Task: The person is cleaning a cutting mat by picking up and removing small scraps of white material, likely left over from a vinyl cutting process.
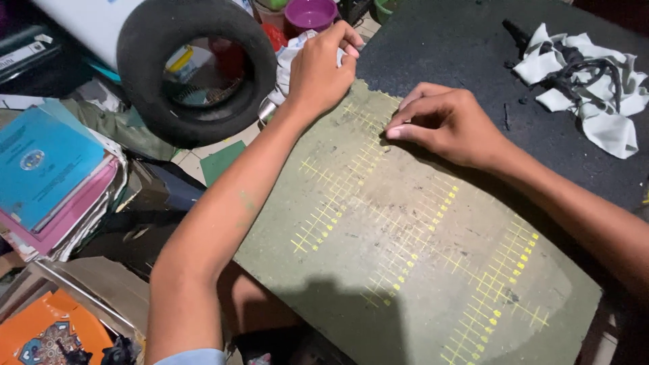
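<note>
A worn olive-green cutting mat [405, 270] with yellow ruler marks lies slanted across a dark work surface [460, 47]. My left hand [324, 67] rests at the mat's far corner with its fingers curled against a white cloth [289, 57]. My right hand [443, 125] lies on the mat's upper edge, fingertips pressed together and touching the mat near the yellow marks. Whether anything small is pinched between those fingertips cannot be made out.
A small black tyre [196, 67] stands at the upper left. Stacked books and folders [51, 176] lie at the left, an orange item [51, 334] at the lower left. A crumpled white cloth with black straps [585, 81] lies upper right. A purple bowl [309, 13] stands at the top.
</note>
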